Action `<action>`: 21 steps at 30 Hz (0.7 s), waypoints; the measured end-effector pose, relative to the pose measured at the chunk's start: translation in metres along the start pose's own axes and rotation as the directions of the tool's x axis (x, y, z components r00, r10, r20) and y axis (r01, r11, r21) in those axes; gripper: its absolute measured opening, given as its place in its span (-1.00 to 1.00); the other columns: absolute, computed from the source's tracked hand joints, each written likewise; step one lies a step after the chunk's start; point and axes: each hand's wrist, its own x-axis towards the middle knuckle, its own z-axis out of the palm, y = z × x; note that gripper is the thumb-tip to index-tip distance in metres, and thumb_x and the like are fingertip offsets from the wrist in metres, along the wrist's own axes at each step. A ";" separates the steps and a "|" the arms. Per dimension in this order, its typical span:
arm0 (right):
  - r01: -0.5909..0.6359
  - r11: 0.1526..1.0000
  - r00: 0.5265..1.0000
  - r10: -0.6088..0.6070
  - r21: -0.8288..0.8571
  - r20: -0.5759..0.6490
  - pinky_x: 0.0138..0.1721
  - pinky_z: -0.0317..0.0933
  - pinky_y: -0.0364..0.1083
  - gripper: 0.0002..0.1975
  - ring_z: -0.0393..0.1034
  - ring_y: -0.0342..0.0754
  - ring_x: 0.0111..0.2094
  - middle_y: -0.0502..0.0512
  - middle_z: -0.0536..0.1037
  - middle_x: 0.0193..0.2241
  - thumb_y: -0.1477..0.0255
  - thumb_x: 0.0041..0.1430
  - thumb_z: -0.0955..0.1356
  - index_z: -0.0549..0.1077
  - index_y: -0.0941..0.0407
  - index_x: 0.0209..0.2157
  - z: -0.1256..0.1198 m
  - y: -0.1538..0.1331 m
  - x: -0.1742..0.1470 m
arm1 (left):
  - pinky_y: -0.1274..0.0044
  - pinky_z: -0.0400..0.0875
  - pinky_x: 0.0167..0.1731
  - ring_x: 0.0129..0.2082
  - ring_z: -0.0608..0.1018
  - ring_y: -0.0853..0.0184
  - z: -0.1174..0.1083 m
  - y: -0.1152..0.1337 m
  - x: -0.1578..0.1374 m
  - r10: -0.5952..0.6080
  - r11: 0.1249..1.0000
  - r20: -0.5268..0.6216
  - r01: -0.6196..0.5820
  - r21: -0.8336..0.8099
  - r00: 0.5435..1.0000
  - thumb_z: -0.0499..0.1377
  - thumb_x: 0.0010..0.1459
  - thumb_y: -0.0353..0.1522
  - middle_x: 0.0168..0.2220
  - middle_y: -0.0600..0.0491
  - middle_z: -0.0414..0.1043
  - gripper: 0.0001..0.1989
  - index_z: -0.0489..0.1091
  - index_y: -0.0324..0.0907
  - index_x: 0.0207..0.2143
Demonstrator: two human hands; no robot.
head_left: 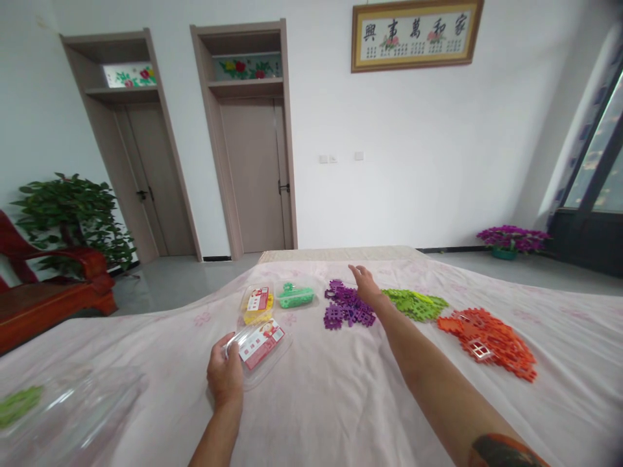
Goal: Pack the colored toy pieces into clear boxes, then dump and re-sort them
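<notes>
My left hand (226, 371) grips the left edge of a clear plastic box (260, 347) with a red and white label, thumb on top. My right hand (365, 283) reaches out over the far right edge of a pile of purple interlocking plastic pieces (349, 305), fingers stretched out and apart. Beyond the left hand, a labelled clear box with yellow pieces (257, 310) sits beside a clear box with green pieces (296, 295). To the right of my right hand lie a light-green pile (416, 305) and an orange pile (491, 340), with a small window-shaped piece (480, 350) on it.
Large clear containers (92, 408) lie at the near left, with light-green pieces (19, 405) in one. A pale pink cloth (321, 402) covers the work surface. A wooden chair (73, 279) and a leafy plant (73, 220) stand to the left.
</notes>
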 end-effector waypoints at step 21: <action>0.343 0.916 0.899 -0.257 0.207 -0.354 0.27 0.08 0.21 -0.12 0.15 0.10 0.22 0.20 0.29 0.13 0.76 -0.15 0.15 0.24 0.00 0.26 -0.081 0.007 -0.148 | 0.30 0.51 -0.17 -0.16 0.61 0.09 -0.017 -0.008 0.007 -0.064 0.997 -0.387 0.042 -0.067 0.920 0.04 0.04 -0.33 -0.12 -0.07 0.53 -0.49 0.37 -0.11 0.09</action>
